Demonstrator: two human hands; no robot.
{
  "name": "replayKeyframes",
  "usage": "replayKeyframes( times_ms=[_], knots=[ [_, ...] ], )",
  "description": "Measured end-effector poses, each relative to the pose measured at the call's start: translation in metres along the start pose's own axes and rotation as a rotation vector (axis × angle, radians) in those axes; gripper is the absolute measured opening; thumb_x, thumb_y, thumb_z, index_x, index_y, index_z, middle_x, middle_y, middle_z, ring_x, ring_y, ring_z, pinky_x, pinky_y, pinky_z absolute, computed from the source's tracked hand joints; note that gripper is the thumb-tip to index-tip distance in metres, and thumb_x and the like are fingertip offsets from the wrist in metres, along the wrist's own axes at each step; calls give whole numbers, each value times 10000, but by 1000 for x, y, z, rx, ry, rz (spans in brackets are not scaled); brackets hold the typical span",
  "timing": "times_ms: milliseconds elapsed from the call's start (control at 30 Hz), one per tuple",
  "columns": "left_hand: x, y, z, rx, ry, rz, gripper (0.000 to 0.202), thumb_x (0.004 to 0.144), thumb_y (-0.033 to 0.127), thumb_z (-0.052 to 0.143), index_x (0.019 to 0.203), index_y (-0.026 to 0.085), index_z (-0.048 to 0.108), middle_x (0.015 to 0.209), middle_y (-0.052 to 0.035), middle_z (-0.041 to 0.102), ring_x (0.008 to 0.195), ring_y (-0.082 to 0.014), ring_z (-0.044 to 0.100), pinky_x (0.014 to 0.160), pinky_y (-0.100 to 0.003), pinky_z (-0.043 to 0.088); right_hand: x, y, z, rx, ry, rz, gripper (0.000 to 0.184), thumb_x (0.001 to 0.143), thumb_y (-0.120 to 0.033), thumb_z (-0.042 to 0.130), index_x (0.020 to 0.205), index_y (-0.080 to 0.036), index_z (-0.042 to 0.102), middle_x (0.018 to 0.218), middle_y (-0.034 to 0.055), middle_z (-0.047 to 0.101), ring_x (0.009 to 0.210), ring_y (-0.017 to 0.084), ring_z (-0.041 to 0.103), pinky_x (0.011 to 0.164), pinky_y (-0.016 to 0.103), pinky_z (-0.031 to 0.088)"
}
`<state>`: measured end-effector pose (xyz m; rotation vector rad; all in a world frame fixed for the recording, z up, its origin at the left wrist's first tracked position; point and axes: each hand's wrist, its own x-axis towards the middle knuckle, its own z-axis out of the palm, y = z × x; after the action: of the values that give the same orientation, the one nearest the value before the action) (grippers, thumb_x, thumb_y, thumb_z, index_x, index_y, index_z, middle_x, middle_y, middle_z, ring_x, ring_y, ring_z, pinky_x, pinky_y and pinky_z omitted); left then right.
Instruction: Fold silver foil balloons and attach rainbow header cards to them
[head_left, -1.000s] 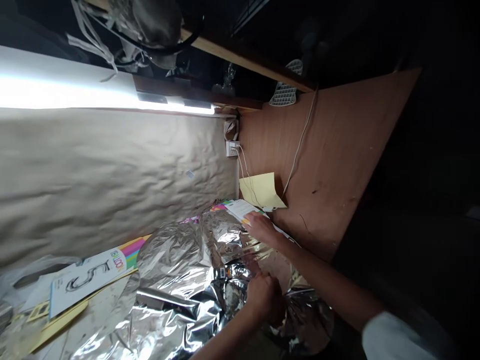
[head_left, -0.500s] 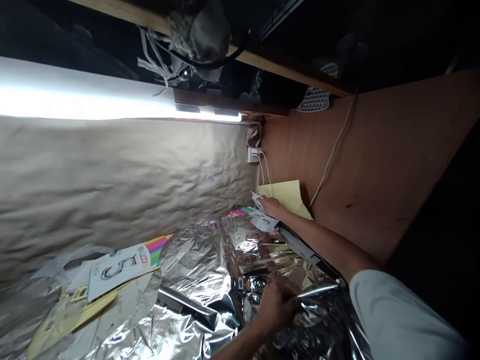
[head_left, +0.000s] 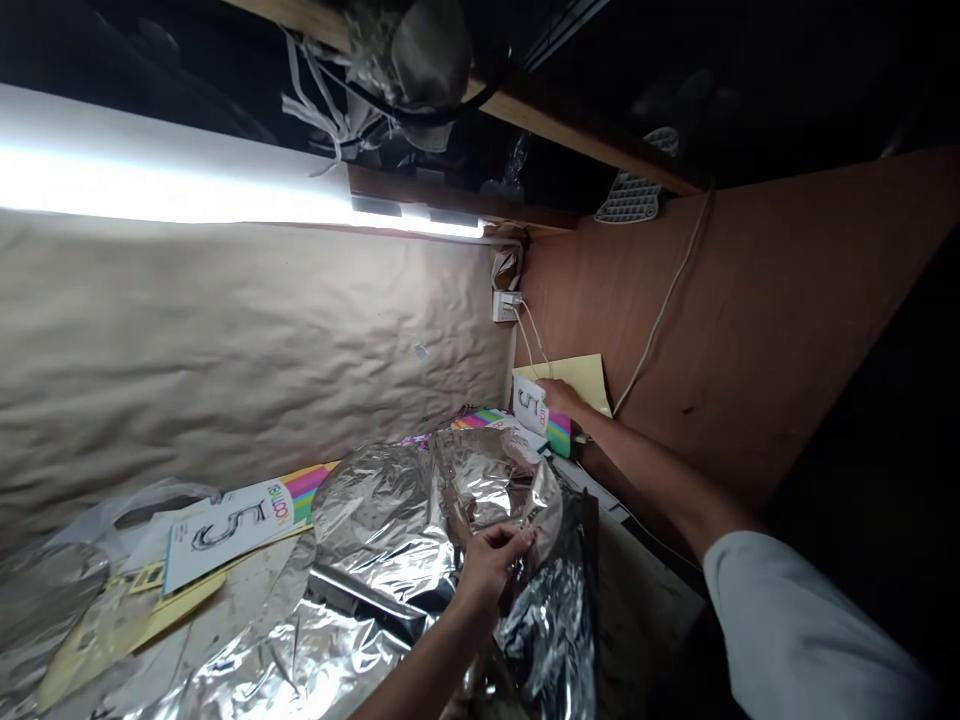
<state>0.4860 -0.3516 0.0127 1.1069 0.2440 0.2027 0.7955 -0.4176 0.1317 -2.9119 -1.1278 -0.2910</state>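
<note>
A large crinkled silver foil sheet (head_left: 375, 530) covers much of the work surface. My left hand (head_left: 495, 570) is closed on its edge, thumb and fingertips pinched together, with a fold of foil raised beside them. In the far right corner my right hand (head_left: 564, 398) reaches over the foil and grips the upper edge of a white packet (head_left: 529, 403) printed with a 5 and a coloured striped end. Some of the right fingers are hidden behind the packet. White papers (head_left: 525, 435) lie just below it, and a yellow sheet (head_left: 589, 375) leans on the wall behind.
At left lie another packet marked 5 (head_left: 225, 535), yellow card pieces (head_left: 180, 610) and clear plastic (head_left: 142, 505). A power socket (head_left: 506, 306) with cables sits in the corner. Overhead run a bright tube light (head_left: 225, 190) and a wooden beam (head_left: 570, 125). A cord (head_left: 667, 300) hangs on the right wall.
My left hand has moved left and slightly up, drawing the foil's right side leftward and uncovering the surface there. My right hand has shifted slightly right, and the packet marked 5 now shows upright.
</note>
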Motion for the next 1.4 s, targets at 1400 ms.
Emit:
replayKeyframes(
  times_ms=[1400],
  knots=[
    [7, 14, -11, 1018, -107, 117, 437, 629, 565, 751, 593, 136, 676, 563, -28, 620, 537, -141, 514, 505, -245, 310, -57, -97, 44, 79, -30, 3, 342, 951, -343, 594, 1245, -172, 571, 1253, 97, 590, 1055, 225, 618, 887, 433, 539]
  ],
)
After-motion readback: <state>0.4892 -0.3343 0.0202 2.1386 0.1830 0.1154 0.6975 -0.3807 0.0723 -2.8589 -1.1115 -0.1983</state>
